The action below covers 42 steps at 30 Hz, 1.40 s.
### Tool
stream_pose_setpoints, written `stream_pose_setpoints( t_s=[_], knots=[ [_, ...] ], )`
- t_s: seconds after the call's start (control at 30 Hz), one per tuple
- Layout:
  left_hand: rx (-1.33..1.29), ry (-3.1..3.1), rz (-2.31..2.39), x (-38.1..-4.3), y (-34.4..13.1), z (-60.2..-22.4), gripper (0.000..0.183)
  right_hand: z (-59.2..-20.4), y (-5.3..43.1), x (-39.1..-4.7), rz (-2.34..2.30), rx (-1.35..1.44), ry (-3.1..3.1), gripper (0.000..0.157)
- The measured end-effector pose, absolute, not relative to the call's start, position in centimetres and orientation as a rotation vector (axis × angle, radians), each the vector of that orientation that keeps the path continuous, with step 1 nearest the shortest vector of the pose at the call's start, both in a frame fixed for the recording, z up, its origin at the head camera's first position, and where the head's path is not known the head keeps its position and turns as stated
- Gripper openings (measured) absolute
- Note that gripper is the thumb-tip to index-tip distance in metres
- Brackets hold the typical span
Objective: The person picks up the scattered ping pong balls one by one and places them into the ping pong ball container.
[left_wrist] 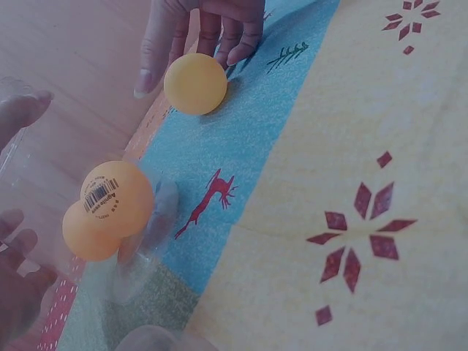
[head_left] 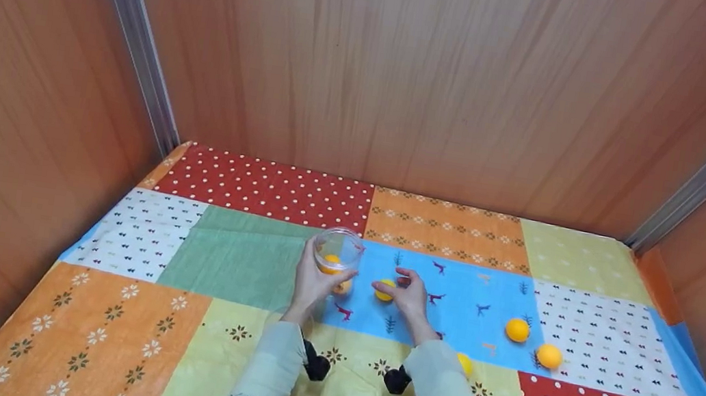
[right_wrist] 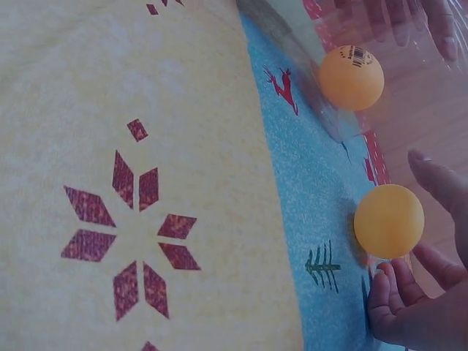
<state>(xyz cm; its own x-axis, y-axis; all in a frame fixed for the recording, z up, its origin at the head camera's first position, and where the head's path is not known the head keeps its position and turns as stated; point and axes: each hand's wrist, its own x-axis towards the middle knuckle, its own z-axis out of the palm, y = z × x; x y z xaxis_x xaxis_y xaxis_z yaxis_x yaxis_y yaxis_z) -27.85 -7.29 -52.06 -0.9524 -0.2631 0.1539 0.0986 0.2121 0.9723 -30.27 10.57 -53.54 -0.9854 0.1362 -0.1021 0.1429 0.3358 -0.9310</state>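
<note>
My left hand (head_left: 311,285) grips a clear plastic cup (head_left: 342,238), its thumb and fingers round the wall. Two orange table tennis balls (left_wrist: 121,196) show through the cup in the left wrist view, one with a printed barcode. To the right of the cup, my right hand (head_left: 411,301) is at another, yellow-orange table tennis ball (right_wrist: 389,221). Its thumb and fingers are spread about this ball, which appears close to the blue patch of cloth. In the left wrist view a gap shows between the thumb tip and the ball.
Two more orange balls (head_left: 517,330) lie to the right on the patchwork tablecloth (head_left: 254,260). Another ball (head_left: 465,364) is partly hidden by the right sleeve. Wood-grain panels (head_left: 370,76) enclose the back and both sides.
</note>
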Motion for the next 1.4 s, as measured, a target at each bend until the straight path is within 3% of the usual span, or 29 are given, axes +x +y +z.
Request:
stream_pose_setpoints(
  t_s=[0.93, 1.4],
  knots=[
    [0.174, -2.211, -1.766, -27.8, -7.1, -52.1, 0.086, -54.5, 10.8, -29.6, -1.798, 0.175, 2.634, 0.043],
    [0.160, -2.190, -1.797, -27.7, -7.2, -52.1, 0.087, -53.9, 10.9, -29.6, -1.780, 0.185, 2.629, 0.041]
  ],
)
